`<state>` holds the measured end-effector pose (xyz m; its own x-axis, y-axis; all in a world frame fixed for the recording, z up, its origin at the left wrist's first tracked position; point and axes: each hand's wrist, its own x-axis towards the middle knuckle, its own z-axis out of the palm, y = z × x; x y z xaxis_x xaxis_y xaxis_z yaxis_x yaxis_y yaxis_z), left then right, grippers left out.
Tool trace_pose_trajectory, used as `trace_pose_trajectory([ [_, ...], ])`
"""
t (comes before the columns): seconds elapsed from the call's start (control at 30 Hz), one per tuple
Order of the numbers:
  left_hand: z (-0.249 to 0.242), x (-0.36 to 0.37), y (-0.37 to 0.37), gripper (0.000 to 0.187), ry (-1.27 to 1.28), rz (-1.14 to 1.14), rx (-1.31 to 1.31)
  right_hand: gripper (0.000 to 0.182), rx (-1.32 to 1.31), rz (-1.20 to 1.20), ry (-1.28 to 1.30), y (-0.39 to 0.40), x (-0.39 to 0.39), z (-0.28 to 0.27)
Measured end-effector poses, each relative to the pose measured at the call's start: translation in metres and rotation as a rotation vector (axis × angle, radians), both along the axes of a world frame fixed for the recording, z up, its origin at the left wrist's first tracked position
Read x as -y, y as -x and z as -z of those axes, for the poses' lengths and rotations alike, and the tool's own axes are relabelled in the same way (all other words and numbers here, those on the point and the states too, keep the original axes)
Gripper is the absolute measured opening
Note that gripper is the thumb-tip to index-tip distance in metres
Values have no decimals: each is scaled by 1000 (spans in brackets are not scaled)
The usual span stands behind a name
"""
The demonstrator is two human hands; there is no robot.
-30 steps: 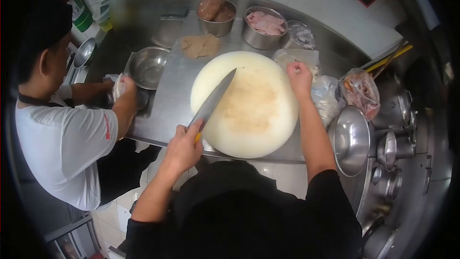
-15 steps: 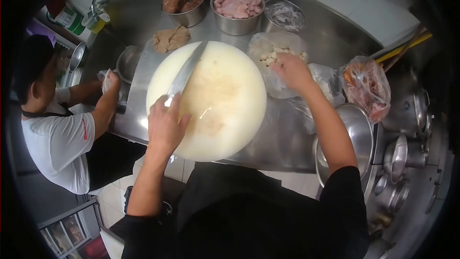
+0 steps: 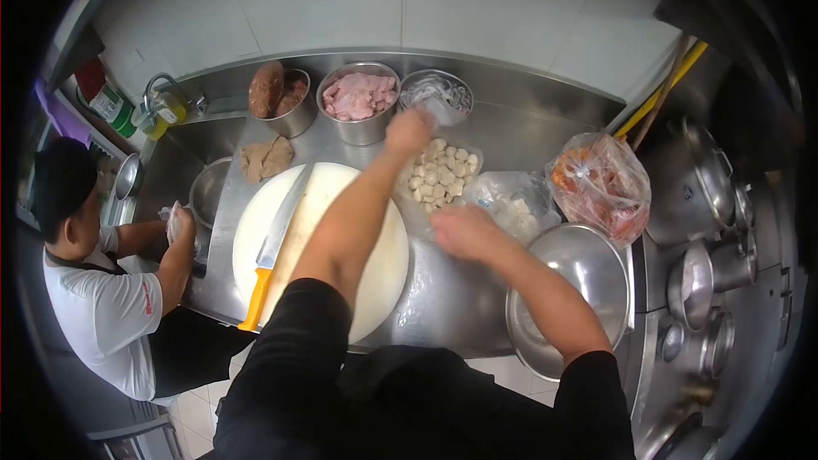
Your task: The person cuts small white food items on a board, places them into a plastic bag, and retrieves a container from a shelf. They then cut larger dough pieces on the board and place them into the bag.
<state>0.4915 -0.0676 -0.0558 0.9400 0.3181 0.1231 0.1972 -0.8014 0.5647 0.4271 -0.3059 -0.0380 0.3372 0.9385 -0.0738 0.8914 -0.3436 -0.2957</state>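
Note:
A clear plastic bag [image 3: 411,215] of round whitish pieces [image 3: 443,172], perhaps sliced balls, lies open on the steel counter. My left hand [image 3: 411,131], blurred, reaches over the board and grips the bag's far edge, with film raised beside it. At the near edge, my right hand [image 3: 465,232] has its fingers curled closed on the plastic. A knife [image 3: 279,234] with a yellow handle rests untouched on the round white chopping board [image 3: 375,277], its handle toward me.
Steel pots of brown meat [image 3: 294,115], pink meat [image 3: 359,119] and grey strips [image 3: 436,95] line the back. Crumpled brown material [image 3: 267,158] lies left. Another bag [image 3: 511,204], a bagged orange food [image 3: 601,183] and a steel bowl [image 3: 571,290] stand right. A co-worker [image 3: 111,298] works at the sink.
My left hand has let go of the knife and crossed rightward to the bag's far edge. My right hand has left the white pieces for the near edge. The view has tilted up.

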Motion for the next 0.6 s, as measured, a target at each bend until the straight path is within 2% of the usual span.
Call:
trace_pose_trajectory([
  [0.03, -8, -16, -3, 38, 188, -53, 32, 14, 3, 38, -88, -8, -1, -10],
  [0.1, -12, -43, -4, 42, -5, -163, 305, 14, 16, 95, -268, -31, -5, -29],
  [0.17, -24, -89, -21, 39, -171, -155, 301, 14, 26, 64, -457, -59, -11, -49],
  [0.2, -28, -104, -25, 38, -254, -149, 295, 14, -47, 155, -441, -60, -15, -78],
  [0.23, -48, -102, -16, 40, -35, -203, 367, 14, -122, 248, -421, -56, -16, -115],
  [0.3, -105, -87, 15, 44, 415, -309, 498, 14, -107, 267, -490, -51, -13, -165],
  [0.33, -109, -94, 22, 43, 488, -258, 494, 14, -105, 278, -520, -48, -13, -173],
  [0.43, -102, -105, 41, 41, 214, -308, 364, 19, -141, 148, -364, -43, -19, -126],
  [0.5, -87, -123, 49, 42, 476, -295, 327, 26, 46, -12, 165, -21, -24, -71],
  [0.57, -87, -126, 59, 38, 470, -242, 221, 31, -68, -184, 395, 11, -12, -22],
  [0.6, -92, -108, 67, 36, 305, -227, 302, 29, -113, -223, 453, 26, -9, -14],
])
